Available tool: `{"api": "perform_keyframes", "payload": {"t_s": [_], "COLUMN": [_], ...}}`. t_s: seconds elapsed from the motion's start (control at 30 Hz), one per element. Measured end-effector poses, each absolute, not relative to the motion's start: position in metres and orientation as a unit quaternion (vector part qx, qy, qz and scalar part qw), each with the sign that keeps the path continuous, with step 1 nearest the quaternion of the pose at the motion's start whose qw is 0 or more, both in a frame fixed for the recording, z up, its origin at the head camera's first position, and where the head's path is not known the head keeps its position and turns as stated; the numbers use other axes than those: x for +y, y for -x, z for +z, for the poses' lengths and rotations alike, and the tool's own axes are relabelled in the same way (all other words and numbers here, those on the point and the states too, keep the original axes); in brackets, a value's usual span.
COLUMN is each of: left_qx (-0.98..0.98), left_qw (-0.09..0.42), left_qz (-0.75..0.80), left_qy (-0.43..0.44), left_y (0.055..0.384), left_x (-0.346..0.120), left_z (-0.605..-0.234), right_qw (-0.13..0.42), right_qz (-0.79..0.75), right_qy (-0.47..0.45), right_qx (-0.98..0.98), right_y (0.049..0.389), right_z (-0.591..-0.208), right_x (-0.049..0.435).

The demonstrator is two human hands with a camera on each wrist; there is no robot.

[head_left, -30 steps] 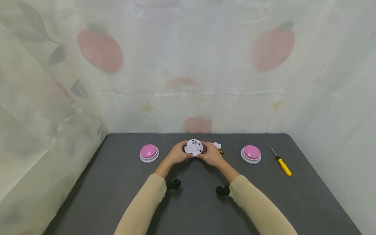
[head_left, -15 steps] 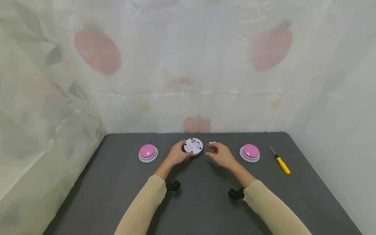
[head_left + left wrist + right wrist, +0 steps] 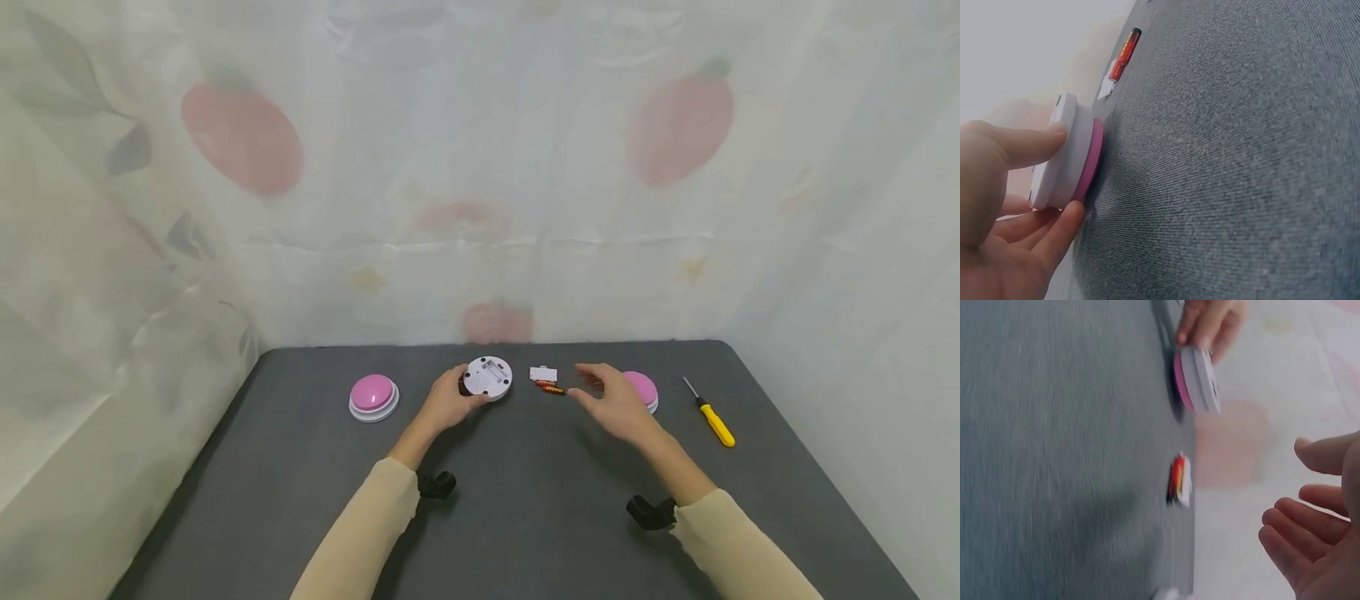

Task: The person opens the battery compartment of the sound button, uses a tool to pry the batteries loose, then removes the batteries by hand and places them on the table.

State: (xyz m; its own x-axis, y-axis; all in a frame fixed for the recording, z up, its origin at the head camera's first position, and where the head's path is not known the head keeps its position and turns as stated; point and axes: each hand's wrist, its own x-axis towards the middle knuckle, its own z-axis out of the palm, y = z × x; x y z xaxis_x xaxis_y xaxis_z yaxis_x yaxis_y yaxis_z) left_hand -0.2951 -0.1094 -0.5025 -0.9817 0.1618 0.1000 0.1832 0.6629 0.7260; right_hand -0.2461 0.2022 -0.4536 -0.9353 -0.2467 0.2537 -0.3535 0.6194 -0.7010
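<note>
My left hand (image 3: pixel 447 398) grips a round pink-and-white push button (image 3: pixel 488 378) by its left rim. This button is upside down: its white underside, with an uncovered battery compartment, faces up, and in the left wrist view its pink dome (image 3: pixel 1090 159) points down at the table. My right hand (image 3: pixel 617 403) is in the air with loosely bent fingers and holds nothing. Left of it lie red-and-black batteries (image 3: pixel 553 389) beside a small white battery cover (image 3: pixel 543 374). Another pink push button (image 3: pixel 641 387) is partly hidden behind my right hand.
A third pink push button (image 3: pixel 373 396) sits dome up on the left of the dark grey table (image 3: pixel 510 517). At the right lies a screwdriver (image 3: pixel 716 421) with a yellow handle. Printed sheeting (image 3: pixel 480 167) hangs behind the table.
My right hand has let go of the push button and moved right, past the batteries and cover, which are now uncovered to view. My left hand still grips the button.
</note>
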Motion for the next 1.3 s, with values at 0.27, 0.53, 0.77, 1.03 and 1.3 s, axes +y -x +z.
{"api": "perform_keyframes", "payload": {"t_s": [0.27,0.53,0.77,1.03,1.3], "left_qx": [-0.912,-0.91,-0.909,-0.912,-0.916], "left_qw": [0.006,0.001,0.003,-0.001,0.016], "left_qz": [-0.399,-0.404,-0.406,-0.401,-0.39], "left_qy": [0.091,0.089,0.09,0.088,0.094], "left_y": [0.295,0.295,0.298,0.297,0.297], "left_x": [-0.112,-0.113,-0.114,-0.116,-0.118], "left_z": [-0.501,-0.498,-0.497,-0.497,-0.496], "right_qw": [0.106,0.099,0.045,-0.006,-0.005], "right_qz": [0.391,0.393,0.419,0.455,0.448], "right_qy": [-0.138,-0.097,-0.069,-0.064,-0.066], "right_qx": [-0.904,-0.909,-0.904,-0.888,-0.892], "right_y": [0.248,0.258,0.267,0.27,0.275], "right_z": [-0.459,-0.473,-0.485,-0.497,-0.504], "right_x": [0.249,0.284,0.301,0.304,0.304]}}
